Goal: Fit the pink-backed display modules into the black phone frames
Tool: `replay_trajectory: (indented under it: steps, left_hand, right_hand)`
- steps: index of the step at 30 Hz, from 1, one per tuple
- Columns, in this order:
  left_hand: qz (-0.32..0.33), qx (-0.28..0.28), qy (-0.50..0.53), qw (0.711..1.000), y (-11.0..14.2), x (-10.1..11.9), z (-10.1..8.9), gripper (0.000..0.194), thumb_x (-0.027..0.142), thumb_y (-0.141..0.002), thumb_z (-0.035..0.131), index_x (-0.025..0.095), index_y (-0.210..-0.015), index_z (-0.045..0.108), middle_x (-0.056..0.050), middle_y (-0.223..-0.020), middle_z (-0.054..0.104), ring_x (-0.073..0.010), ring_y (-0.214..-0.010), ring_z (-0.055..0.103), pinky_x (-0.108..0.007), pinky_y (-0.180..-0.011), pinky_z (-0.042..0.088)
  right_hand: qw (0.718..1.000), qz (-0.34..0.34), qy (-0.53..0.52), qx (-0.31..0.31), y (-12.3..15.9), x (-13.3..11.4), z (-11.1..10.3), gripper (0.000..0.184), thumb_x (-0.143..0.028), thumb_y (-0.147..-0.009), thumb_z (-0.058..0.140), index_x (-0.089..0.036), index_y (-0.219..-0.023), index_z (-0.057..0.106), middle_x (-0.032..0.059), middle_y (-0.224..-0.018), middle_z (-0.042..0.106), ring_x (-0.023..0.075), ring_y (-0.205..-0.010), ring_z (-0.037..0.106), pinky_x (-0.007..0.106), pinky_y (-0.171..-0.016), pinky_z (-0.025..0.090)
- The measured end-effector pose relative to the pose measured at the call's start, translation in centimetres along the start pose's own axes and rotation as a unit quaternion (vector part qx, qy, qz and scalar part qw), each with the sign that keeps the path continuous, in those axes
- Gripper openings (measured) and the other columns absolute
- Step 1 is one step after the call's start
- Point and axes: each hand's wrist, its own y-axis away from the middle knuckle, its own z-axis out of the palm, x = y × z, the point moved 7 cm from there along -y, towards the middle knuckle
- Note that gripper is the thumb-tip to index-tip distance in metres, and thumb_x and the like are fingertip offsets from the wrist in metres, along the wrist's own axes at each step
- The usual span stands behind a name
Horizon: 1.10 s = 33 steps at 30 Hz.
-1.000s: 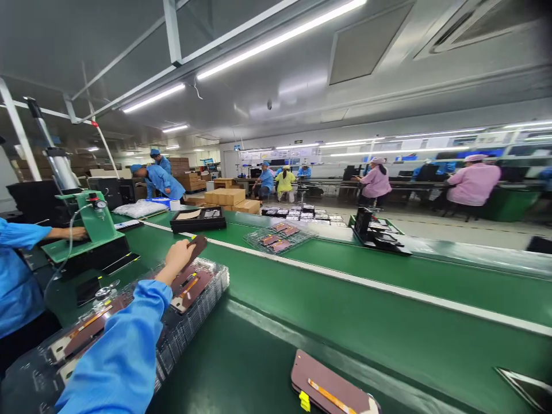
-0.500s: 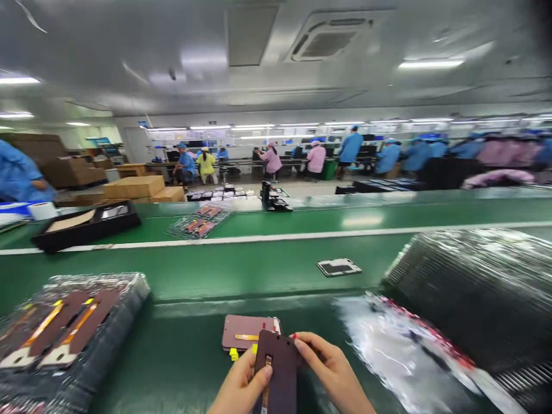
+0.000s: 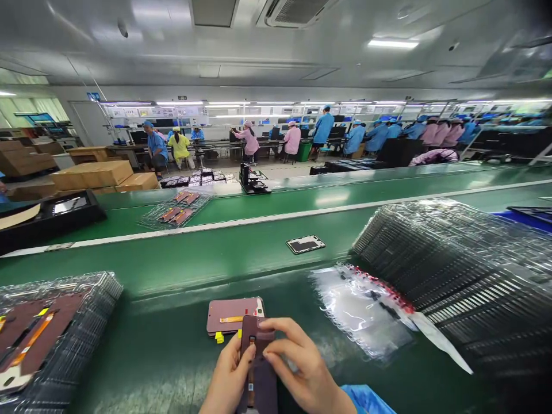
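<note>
A phone screen panel point(image 3: 264, 376), its brownish back facing up with a flex cable point(image 3: 251, 374) running along it, is held upright-tilted in my left hand point(image 3: 228, 374), thumb on the back near the cable. My right hand point(image 3: 302, 362) reaches over the panel's upper right part. Its index fingertip lies on the panel's back, while thumb and another finger come together near the right edge; anything between them is hidden. Just beyond lies a small stack of similar screen panels point(image 3: 215, 315) with yellow tabs point(image 3: 219, 337) and an orange flex cable.
Clear plastic trays with panels point(image 3: 97, 322) stand at left. Stacked empty trays point(image 3: 452, 276) rise at right, beside clear film sheets point(image 3: 357, 310) with red tabs. A phone part point(image 3: 305, 244) lies on the green belt point(image 3: 215, 253). Several people work at far benches.
My view has turned right. My right hand has shifted from the panel's upper right corner onto its back, and the red bit at its fingertips no longer shows. My left hand keeps its grip.
</note>
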Motion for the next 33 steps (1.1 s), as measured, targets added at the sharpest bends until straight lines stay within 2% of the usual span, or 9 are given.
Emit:
replay_trajectory:
  steps: [4,7,11,15,19,22,25,28,33]
  left_hand:
    - [-0.039,-0.067,-0.001,0.997,0.6,-1.2,1.3,0.06,0.064,-0.074,0.07,0.017,-0.11,0.071,-0.012,-0.103,0.075,-0.0255,-0.091,0.069,-0.034,-0.084,0.053]
    - [-0.057,-0.095,-0.004,0.994,0.9,-2.2,1.6,0.058,0.064,-0.077,0.068,0.017,-0.111,0.069,-0.01,-0.094,0.075,-0.022,-0.081,0.067,-0.031,-0.076,0.052]
    - [-0.048,-0.111,-0.036,0.992,0.9,-2.5,1.3,0.052,0.063,-0.079,0.066,0.017,-0.103,0.069,-0.008,-0.092,0.072,-0.0224,-0.085,0.065,-0.032,-0.082,0.051]
    - [-0.04,-0.099,-0.08,0.991,0.7,-2.6,0.9,0.054,0.066,-0.077,0.065,0.016,-0.095,0.069,-0.008,-0.09,0.07,-0.0229,-0.084,0.062,-0.032,-0.08,0.05]
    - [-0.025,-0.041,-0.079,0.996,0.5,-1.9,0.4,0.051,0.065,-0.074,0.07,0.016,-0.09,0.068,-0.007,-0.087,0.07,-0.0228,-0.084,0.06,-0.032,-0.081,0.048]
    - [-0.022,-0.044,-0.015,0.999,0.6,-1.1,0.8,0.044,0.058,-0.073,0.075,0.017,-0.088,0.069,-0.005,-0.084,0.071,-0.0214,-0.082,0.062,-0.031,-0.084,0.048]
    - [-0.079,-0.064,0.098,0.99,0.9,-1.1,1.1,0.038,0.048,-0.068,0.081,0.017,-0.086,0.07,-0.002,-0.074,0.069,-0.018,-0.073,0.062,-0.028,-0.077,0.049]
    - [-0.191,-0.043,0.18,0.964,1.3,-2.1,0.4,0.034,0.047,-0.07,0.078,0.018,-0.084,0.072,0.0,-0.064,0.064,-0.0158,-0.061,0.061,-0.025,-0.06,0.048]
    - [-0.283,-0.06,0.152,0.945,1.1,-2.4,-0.3,0.036,0.05,-0.071,0.078,0.016,-0.079,0.071,-0.002,-0.059,0.063,-0.0161,-0.054,0.061,-0.024,-0.05,0.046]
  right_hand:
    - [0.99,0.138,-0.021,0.005,-0.8,3.6,-0.1,0.012,-0.022,-0.092,0.059,-0.02,-0.08,0.06,0.0107,-0.116,0.066,0.0216,-0.109,0.064,0.034,-0.093,0.053]
    - [0.99,0.139,-0.01,-0.012,-1.5,5.1,0.4,0.017,-0.027,-0.094,0.058,-0.019,-0.079,0.058,0.0099,-0.108,0.068,0.0207,-0.1,0.067,0.032,-0.085,0.056]
    - [0.997,0.072,0.014,-0.038,-1.9,4.5,0.6,0.012,-0.024,-0.098,0.054,-0.018,-0.094,0.064,0.0016,-0.082,0.067,0.0142,-0.072,0.065,0.023,-0.063,0.054]
    - [0.995,-0.039,0.087,-0.02,-1.5,2.0,0.5,0.029,-0.02,-0.101,0.044,-0.016,-0.083,0.066,0.0045,-0.071,0.06,0.018,-0.068,0.053,0.029,-0.06,0.044]
    - [0.974,-0.156,0.165,-0.024,-0.2,-1.5,1.6,0.037,-0.013,-0.102,0.035,-0.012,-0.084,0.067,0.0061,-0.064,0.057,0.0195,-0.061,0.044,0.033,-0.056,0.035]
    - [0.948,-0.227,0.221,-0.035,0.6,-3.6,2.2,0.037,-0.008,-0.1,0.032,-0.008,-0.087,0.066,0.0064,-0.063,0.057,0.0193,-0.062,0.046,0.033,-0.058,0.038]
    - [0.942,-0.241,0.235,-0.016,0.8,-4.3,1.7,0.037,-0.005,-0.099,0.03,-0.007,-0.09,0.066,0.0084,-0.068,0.06,0.0211,-0.071,0.054,0.035,-0.066,0.045]
    - [0.943,-0.231,0.237,-0.03,0.6,-4.0,1.7,0.033,-0.006,-0.098,0.032,-0.009,-0.091,0.064,0.007,-0.068,0.058,0.0191,-0.067,0.055,0.032,-0.062,0.045]
    - [0.93,-0.28,0.236,-0.035,0.3,-4.5,2.7,0.036,-0.005,-0.095,0.032,-0.011,-0.077,0.062,0.0028,-0.062,0.051,0.0153,-0.053,0.045,0.029,-0.051,0.039]
